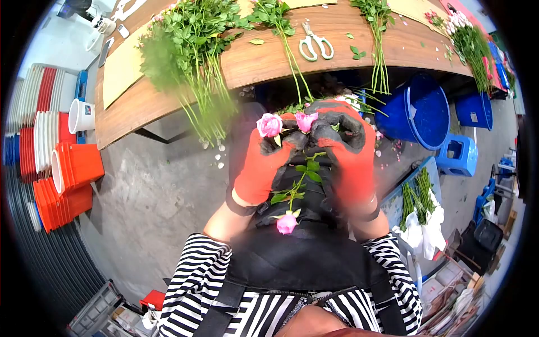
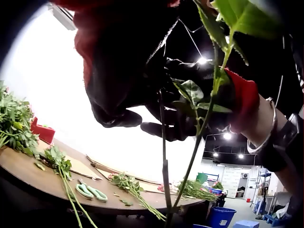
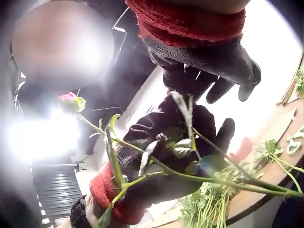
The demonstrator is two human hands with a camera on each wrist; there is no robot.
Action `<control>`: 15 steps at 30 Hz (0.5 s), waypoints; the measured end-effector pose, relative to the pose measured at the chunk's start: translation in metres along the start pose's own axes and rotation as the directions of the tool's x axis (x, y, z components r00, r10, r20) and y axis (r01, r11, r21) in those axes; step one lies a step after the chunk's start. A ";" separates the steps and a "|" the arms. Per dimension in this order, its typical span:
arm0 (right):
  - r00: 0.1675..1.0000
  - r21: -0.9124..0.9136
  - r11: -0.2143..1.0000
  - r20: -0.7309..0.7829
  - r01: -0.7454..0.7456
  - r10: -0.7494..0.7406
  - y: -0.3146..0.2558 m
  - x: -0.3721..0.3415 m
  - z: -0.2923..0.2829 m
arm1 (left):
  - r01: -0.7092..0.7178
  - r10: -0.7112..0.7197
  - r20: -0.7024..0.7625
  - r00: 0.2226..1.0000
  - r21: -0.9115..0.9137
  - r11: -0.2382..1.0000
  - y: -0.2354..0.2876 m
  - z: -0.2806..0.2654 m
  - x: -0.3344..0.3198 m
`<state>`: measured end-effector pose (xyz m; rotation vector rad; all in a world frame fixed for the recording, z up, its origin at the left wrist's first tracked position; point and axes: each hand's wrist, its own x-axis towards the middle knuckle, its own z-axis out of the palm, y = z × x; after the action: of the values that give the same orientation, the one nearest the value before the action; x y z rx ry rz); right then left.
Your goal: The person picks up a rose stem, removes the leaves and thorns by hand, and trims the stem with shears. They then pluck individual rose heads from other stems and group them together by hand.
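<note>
Both hands wear red gloves with black palms, held close together at chest height in the head view. The left hand [image 1: 268, 160] curls its fingers round rose stems, a pink rose [image 1: 269, 125] beside its thumb. Close by, the right hand [image 1: 348, 143] has bent fingers at a second pink bloom [image 1: 306, 122] and some leaves; its fingertips pinch there. A leafy stem [image 1: 296, 188] with a third pink rose [image 1: 287, 223] hangs below the hands toward the apron. In the right wrist view, stems [image 3: 209, 179] cross in front of the left palm [image 3: 161, 175].
A wooden table [image 1: 342, 25] bears rose bunches [image 1: 193, 33] and green-handled scissors [image 1: 316, 47]. Blue buckets [image 1: 412, 112] and a blue stool [image 1: 457, 154] stand on the right. Orange crates [image 1: 78, 165] are stacked at left. Wrapped stems [image 1: 418, 208] lie at lower right.
</note>
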<state>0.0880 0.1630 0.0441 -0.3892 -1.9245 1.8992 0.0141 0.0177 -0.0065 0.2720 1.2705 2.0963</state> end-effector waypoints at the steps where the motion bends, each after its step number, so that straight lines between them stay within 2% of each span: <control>1: 1.000 0.062 0.998 -0.001 -0.020 0.020 0.002 0.000 0.001 | 0.025 -0.025 -0.025 0.999 0.004 1.000 0.002 0.004 -0.002; 2: 0.999 0.123 0.992 -0.002 -0.040 0.041 0.005 0.000 0.002 | 0.052 -0.051 -0.049 0.997 0.008 0.999 0.003 0.006 -0.004; 3: 0.998 0.184 0.981 -0.001 -0.059 0.060 0.009 0.001 0.002 | -0.001 0.001 -0.011 1.000 0.019 1.000 0.000 0.005 -0.003; 5: 0.979 0.385 0.905 -0.012 -0.183 0.203 0.022 0.001 0.001 | -0.109 0.107 0.066 0.992 0.035 0.993 -0.006 0.001 0.001; 6: 0.962 0.480 0.845 -0.005 -0.238 0.274 0.028 0.001 0.000 | -0.145 0.145 0.048 0.988 0.002 0.989 -0.007 0.005 0.002; 9: 0.969 0.238 0.970 -0.221 -0.054 0.108 0.040 0.008 -0.003 | -0.253 0.255 -0.033 0.966 0.057 0.966 -0.002 0.009 0.003; 10: 0.970 0.076 0.997 -0.240 -0.018 0.036 0.035 0.007 -0.008 | -0.234 0.239 -0.082 0.968 0.065 0.970 0.000 0.010 0.003; 13: 0.961 0.034 0.995 -0.264 0.091 -0.079 0.024 0.006 0.002 | -0.236 0.245 -0.126 0.961 0.083 0.968 0.006 0.012 0.002; 14: 0.970 -0.057 0.998 -0.239 0.041 -0.054 0.014 0.003 0.005 | -0.261 0.276 -0.119 0.954 0.128 0.957 0.006 0.012 0.003; 15: 0.972 -0.150 0.984 -0.196 0.100 -0.129 0.015 0.001 0.003 | -0.254 0.276 -0.140 0.951 0.157 0.955 0.005 0.013 0.002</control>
<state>0.0847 0.1614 0.0291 -0.4842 -1.9035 1.5911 0.0166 0.0267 0.0040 0.3572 1.5510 2.2978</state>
